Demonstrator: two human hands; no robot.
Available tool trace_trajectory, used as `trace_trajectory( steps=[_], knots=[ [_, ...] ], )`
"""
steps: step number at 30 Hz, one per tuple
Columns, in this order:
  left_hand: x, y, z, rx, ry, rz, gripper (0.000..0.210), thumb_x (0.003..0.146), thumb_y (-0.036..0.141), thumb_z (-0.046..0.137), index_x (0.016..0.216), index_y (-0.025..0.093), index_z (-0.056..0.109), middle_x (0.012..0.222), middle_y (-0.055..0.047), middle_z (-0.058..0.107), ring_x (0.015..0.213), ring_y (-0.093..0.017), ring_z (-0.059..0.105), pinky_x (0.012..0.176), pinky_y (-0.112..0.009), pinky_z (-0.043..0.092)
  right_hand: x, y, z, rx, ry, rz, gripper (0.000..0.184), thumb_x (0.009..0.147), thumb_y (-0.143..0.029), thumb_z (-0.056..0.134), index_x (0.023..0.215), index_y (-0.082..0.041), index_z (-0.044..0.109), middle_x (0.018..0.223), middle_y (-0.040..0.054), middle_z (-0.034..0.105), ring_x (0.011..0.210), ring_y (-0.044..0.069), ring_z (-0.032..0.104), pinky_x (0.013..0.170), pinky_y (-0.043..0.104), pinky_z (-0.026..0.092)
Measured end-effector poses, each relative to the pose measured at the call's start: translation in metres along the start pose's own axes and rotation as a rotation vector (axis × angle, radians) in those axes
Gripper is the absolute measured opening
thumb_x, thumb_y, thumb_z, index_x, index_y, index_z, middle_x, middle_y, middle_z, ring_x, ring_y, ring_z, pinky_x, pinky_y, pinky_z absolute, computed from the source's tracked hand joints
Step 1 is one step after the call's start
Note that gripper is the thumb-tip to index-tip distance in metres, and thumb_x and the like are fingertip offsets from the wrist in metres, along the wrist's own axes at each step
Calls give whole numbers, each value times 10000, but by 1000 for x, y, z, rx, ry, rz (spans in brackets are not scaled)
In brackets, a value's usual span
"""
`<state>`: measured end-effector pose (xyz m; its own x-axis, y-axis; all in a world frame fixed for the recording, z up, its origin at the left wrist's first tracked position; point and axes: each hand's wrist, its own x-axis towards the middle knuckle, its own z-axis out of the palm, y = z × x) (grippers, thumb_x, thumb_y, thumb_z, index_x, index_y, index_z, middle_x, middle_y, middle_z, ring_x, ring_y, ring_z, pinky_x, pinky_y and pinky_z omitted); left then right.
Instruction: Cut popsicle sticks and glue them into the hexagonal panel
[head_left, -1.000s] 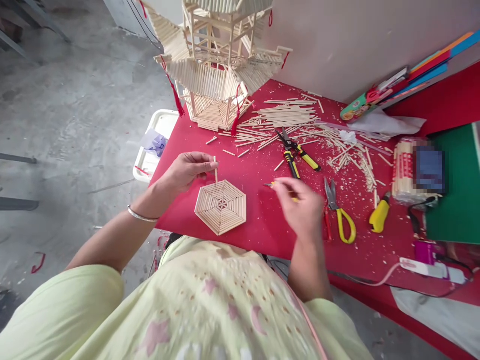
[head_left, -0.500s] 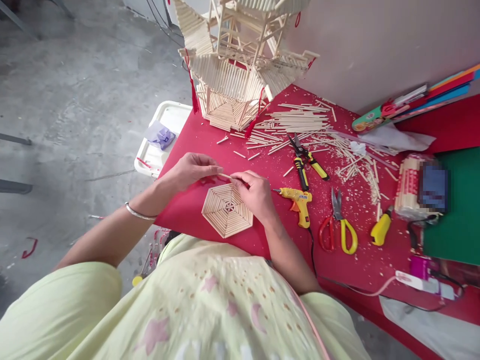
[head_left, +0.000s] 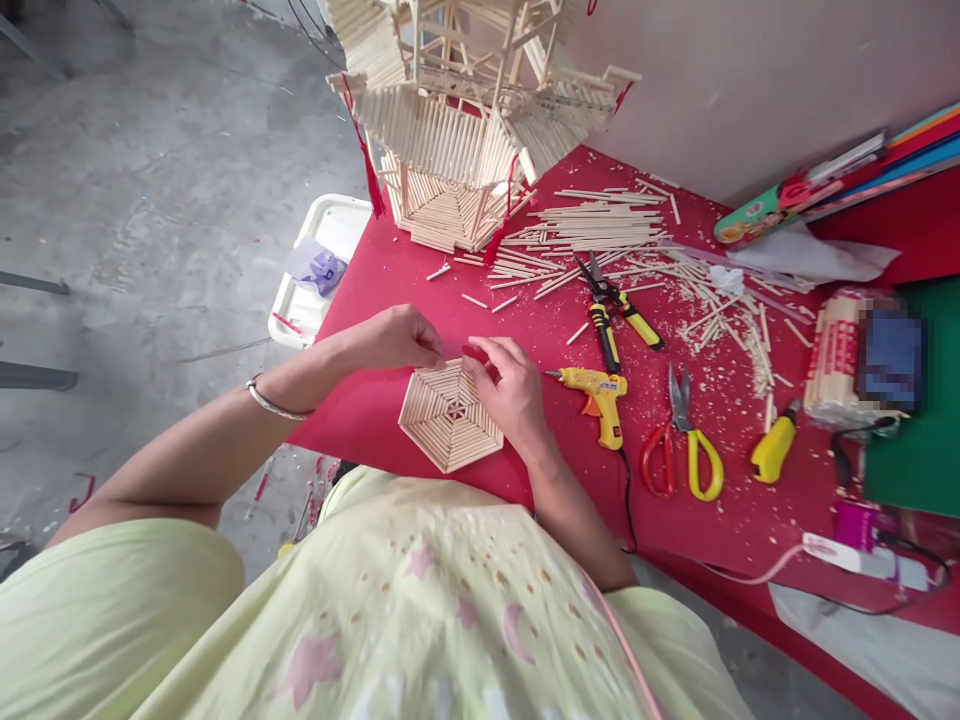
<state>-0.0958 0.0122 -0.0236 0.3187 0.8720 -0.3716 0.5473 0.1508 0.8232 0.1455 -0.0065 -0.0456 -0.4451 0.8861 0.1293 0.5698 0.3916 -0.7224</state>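
A hexagonal panel of wooden sticks [head_left: 450,430] lies flat on the red tabletop close to my body. My left hand [head_left: 405,338] is closed, its thumb and fingertips pinched at the panel's far edge. From the other side, my right hand [head_left: 511,390] bends its thumb and fingers over the far right corner of the panel. A thin wooden stick [head_left: 451,361] runs along that edge between my fingertips, its ends hidden by them. Right of my right hand rests a yellow glue gun [head_left: 600,398], its nozzle pointing toward that hand.
A stick-built pagoda model [head_left: 450,130] with red tassels stands at the back. Loose sticks [head_left: 600,228] and crumbs spread beside it. Black-yellow cutters [head_left: 611,310], red-yellow scissors [head_left: 681,430] and a yellow-handled tool [head_left: 774,448] lie to the right. A white lid [head_left: 300,300] is at left.
Both hands have come down to the panel's far edge with the stick they held above it. My fingertips sit closer over that edge. The view has shifted slightly.
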Motion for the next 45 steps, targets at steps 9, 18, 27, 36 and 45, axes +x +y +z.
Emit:
trace_trajectory(
  steps=[9, 18, 27, 36, 45],
  knots=[
    [-5, 7, 1, 112, 0, -44, 220, 721, 361, 754, 717, 148, 810, 571, 16, 634, 578, -102, 497, 547, -212, 377, -9, 14, 12, -6, 102, -62, 249, 1060, -360, 578, 1202, -252, 752, 1091, 74, 755, 1041, 231, 684, 955, 372, 544],
    [-3, 4, 3, 190, 13, -9, 242, 747, 362, 718, 770, 147, 827, 623, 3, 692, 620, -118, 555, 573, -216, 395, -8, 14, 12, -69, 108, -87, 160, 1029, -304, 601, 1008, -240, 747, 956, 54, 725, 942, 214, 656, 903, 347, 516],
    [-2, 4, 4, 235, 2, 8, 177, 746, 311, 716, 735, 159, 806, 630, 11, 701, 621, -116, 584, 589, -221, 399, -10, 14, 14, -127, 91, -83, 146, 1027, -312, 617, 978, -242, 735, 928, 46, 706, 912, 210, 635, 865, 342, 484],
    [-5, 7, 6, 248, 2, -5, 165, 738, 285, 700, 727, 157, 804, 630, 9, 701, 605, -112, 570, 581, -227, 398, -10, 16, 15, -117, 92, -85, 157, 1029, -320, 606, 981, -249, 737, 933, 45, 708, 916, 209, 633, 872, 339, 486],
    [-4, 9, 6, 265, 1, -19, 142, 728, 278, 714, 714, 161, 793, 620, 21, 693, 611, -109, 574, 584, -220, 398, -10, 15, 14, -128, 106, -98, 150, 1026, -312, 611, 967, -248, 733, 925, 37, 709, 901, 204, 632, 857, 334, 479]
  ],
)
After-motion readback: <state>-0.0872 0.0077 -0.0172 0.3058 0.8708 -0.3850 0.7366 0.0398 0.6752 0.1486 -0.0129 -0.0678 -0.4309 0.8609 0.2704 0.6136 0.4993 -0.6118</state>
